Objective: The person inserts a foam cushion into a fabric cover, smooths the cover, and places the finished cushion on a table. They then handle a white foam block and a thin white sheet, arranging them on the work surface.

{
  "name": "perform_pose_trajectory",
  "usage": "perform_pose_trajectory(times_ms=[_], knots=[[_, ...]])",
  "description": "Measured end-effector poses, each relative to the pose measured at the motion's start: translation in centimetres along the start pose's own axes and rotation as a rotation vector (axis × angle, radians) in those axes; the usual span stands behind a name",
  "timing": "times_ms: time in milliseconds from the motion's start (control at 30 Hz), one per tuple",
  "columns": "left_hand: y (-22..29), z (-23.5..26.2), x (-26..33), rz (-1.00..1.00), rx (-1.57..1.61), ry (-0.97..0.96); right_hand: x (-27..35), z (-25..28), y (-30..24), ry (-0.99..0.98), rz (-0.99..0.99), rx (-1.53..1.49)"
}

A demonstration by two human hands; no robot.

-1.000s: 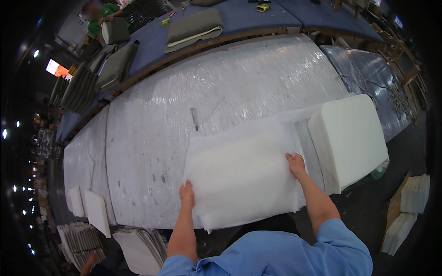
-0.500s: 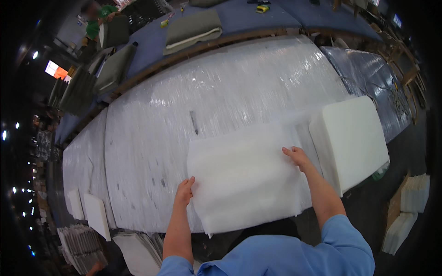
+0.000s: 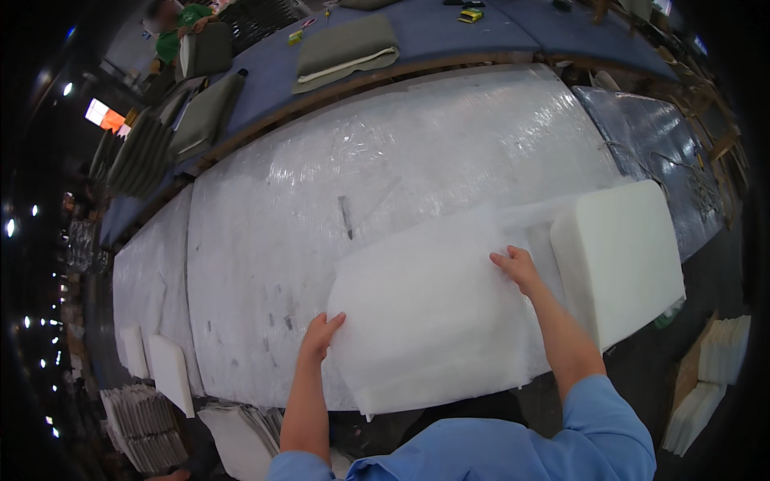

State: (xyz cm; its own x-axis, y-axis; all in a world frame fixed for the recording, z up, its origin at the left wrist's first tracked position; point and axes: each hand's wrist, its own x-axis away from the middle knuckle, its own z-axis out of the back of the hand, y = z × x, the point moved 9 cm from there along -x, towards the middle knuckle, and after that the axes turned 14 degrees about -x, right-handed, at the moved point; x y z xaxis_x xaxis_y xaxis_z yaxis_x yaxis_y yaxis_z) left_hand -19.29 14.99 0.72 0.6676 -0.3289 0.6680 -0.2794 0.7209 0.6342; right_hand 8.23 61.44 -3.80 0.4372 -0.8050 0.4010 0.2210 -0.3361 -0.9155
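Note:
A soft white sheet of padding (image 3: 433, 321) lies over the near edge of the plastic-wrapped table (image 3: 265, 224). My left hand (image 3: 322, 335) grips its left edge, with thumb and fingers closed on the material. At the right edge, farther from me, my right hand (image 3: 517, 268) pinches the same sheet. Thin, slightly see-through material shows along the sheet's borders, and its near edge hangs at the table's front. To the right of my right hand stands a pile of white foam cushion pieces (image 3: 630, 264) with rounded corners.
Behind the table runs a blue workbench (image 3: 449, 32) bearing a folded grey-green cushion (image 3: 349, 50). A person in green (image 3: 188, 24) handles another cushion at the far left. White pads (image 3: 170, 373) lean at the near left; stacked white pieces (image 3: 722, 353) stand at the lower right.
The sheet lies smoother, with its far edge slanting up to the right. My left hand has shifted slightly; both hands keep their hold. The whole view has moved a little.

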Motion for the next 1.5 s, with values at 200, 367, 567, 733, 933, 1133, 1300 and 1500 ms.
perform_pose_trajectory(times_ms=[200,367,567,733,933,1133,1300,1500], knots=[[4.4,-0.3,2.9,-0.17,-0.848,0.425,0.9,-2.1,-2.3,-0.145,0.135,0.252],[11.5,-11.1,11.2,-0.801,-0.99,0.511,6.0,-0.7,-2.4,-0.008,0.48,0.248],[6.6,-10.9,11.8,-0.584,-0.6,0.313,6.4,-2.1,-1.7,-0.195,0.24,0.082],[2.8,-4.0,4.3,-0.075,-0.246,0.263,2.8,-7.4,-3.9,-0.299,0.058,0.167],[10.6,-2.7,-4.9,-0.17,-0.464,0.216,-3.0,-7.9,-1.9,-0.12,-0.014,0.275],[7.9,-2.6,-11.6,0.024,-0.318,0.191,-4.4,-5.3,-1.8,0.1,0.191,0.203],[5.4,2.6,-9.6,-0.076,-0.296,0.709,-3.6,-4.2,-4.3,0.178,0.19,0.345],[5.0,4.1,-7.8,-0.179,-0.137,0.569,-3.1,-1.1,-4.5,0.25,0.205,0.333]])
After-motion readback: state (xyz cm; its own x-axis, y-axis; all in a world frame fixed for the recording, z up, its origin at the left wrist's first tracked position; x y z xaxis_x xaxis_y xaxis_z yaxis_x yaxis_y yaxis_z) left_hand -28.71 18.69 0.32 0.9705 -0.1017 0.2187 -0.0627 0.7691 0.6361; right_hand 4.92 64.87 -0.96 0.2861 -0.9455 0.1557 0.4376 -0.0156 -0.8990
